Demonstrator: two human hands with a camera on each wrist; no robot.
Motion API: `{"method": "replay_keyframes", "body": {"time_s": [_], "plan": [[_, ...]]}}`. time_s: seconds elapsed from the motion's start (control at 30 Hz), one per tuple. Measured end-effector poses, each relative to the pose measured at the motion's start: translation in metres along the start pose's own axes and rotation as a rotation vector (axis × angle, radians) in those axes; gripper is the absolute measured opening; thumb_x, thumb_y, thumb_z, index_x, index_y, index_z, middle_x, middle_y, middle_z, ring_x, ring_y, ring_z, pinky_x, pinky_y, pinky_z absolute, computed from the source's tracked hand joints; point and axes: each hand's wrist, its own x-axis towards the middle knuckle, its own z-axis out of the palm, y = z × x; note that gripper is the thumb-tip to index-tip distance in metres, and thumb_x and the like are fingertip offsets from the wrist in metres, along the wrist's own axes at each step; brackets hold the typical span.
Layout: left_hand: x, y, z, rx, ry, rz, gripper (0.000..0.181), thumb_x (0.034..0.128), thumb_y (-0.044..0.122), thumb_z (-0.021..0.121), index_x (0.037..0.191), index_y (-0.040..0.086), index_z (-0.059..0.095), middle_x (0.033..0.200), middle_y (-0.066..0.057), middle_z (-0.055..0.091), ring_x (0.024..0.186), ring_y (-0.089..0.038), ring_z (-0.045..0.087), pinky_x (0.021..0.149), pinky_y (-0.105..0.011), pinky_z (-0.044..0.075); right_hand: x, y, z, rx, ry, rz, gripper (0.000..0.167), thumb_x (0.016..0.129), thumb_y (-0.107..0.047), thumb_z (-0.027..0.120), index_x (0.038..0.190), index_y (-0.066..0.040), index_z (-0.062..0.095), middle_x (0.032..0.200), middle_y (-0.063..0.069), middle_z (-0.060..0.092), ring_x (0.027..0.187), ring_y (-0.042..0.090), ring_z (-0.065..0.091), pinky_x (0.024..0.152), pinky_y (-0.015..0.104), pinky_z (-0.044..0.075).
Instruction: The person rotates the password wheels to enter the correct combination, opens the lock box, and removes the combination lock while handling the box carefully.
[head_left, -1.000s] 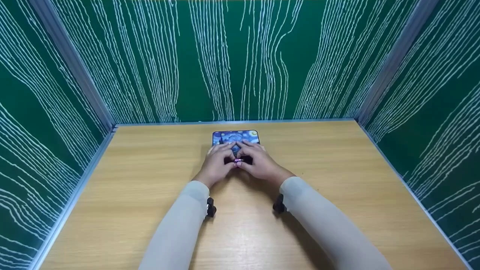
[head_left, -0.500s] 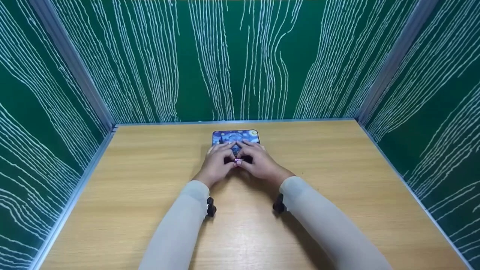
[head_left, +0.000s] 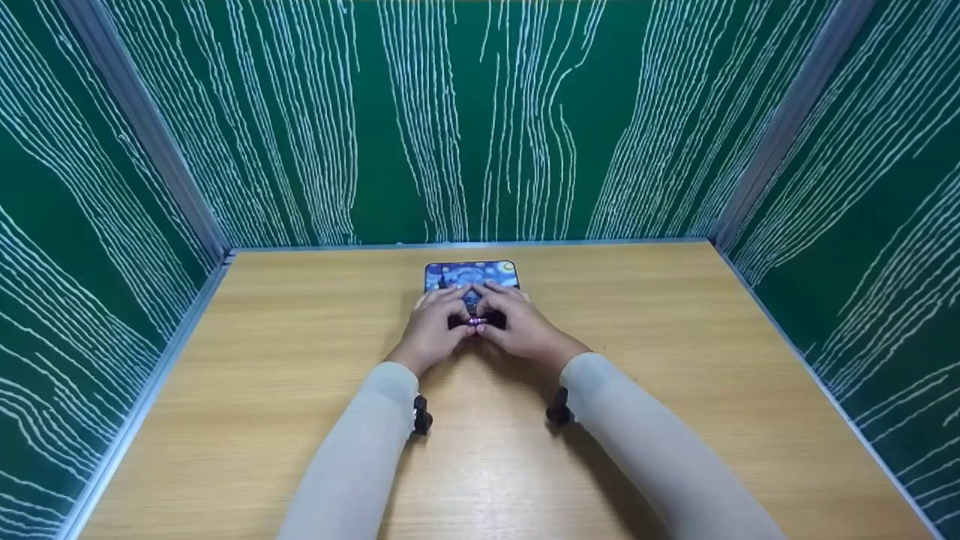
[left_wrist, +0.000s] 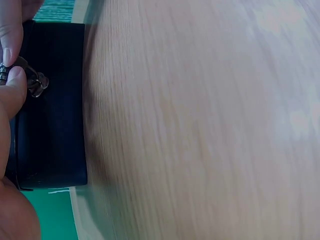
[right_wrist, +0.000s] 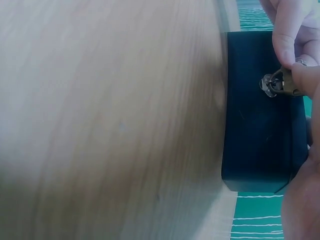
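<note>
A dark box [right_wrist: 257, 140] with a blue swirling night-sky picture on its lid [head_left: 472, 274] sits near the table's back edge. From the clasp [left_wrist: 39, 85] on its front hangs a small brass-toned padlock [right_wrist: 288, 83], its shackle through the clasp. It seems to have number dials [left_wrist: 3, 74], partly hidden by fingers. My left hand [head_left: 435, 324] pinches the padlock between thumb and finger. From the other side, my right hand [head_left: 519, 321] pinches it too. The other fingers of both hands lie over the lid. Whether the shackle is latched cannot be seen.
The light wooden table [head_left: 480, 465] spreads in front of the box and to its sides. Green panels [head_left: 480, 135] with white wavy lines rise along the back, left and right. Grey metal posts [head_left: 161, 135] stand at the back corners.
My right thumb has shifted slightly at the padlock, showing a little more of its shiny, pinkish-lit part. Both arms and the box stay in place.
</note>
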Motion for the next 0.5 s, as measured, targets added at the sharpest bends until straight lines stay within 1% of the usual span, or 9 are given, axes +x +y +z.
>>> {"method": "replay_keyframes", "body": {"time_s": [0.3, 0.5], "plan": [[-0.0005, 0.0012, -0.0009, 0.002, -0.006, -0.011, 0.011, 0.1007, 0.019, 0.086, 0.097, 0.014, 0.077, 0.175, -0.004, 0.055, 0.168, -0.031, 0.046, 0.146, -0.057, 0.017, -0.0002, 0.0005, 0.0005, 0.0, 0.0, 0.0, 0.009, 0.11, -0.02, 0.075, 0.116, -0.014, 0.071, 0.18, 0.006, 0.048, 0.174, 0.041, 0.033, 0.142, 0.074, 0.014], [-0.0003, 0.0005, -0.0005, 0.002, -0.02, -0.03, 0.01, 0.1013, 0.019, 0.086, 0.099, 0.014, 0.077, 0.176, -0.002, 0.054, 0.169, -0.029, 0.045, 0.146, -0.056, 0.016, -0.0005, 0.0002, 0.0004, -0.006, 0.0, -0.007, 0.011, 0.111, -0.023, 0.073, 0.117, -0.013, 0.072, 0.18, 0.007, 0.048, 0.174, 0.042, 0.033, 0.142, 0.074, 0.015]]}}
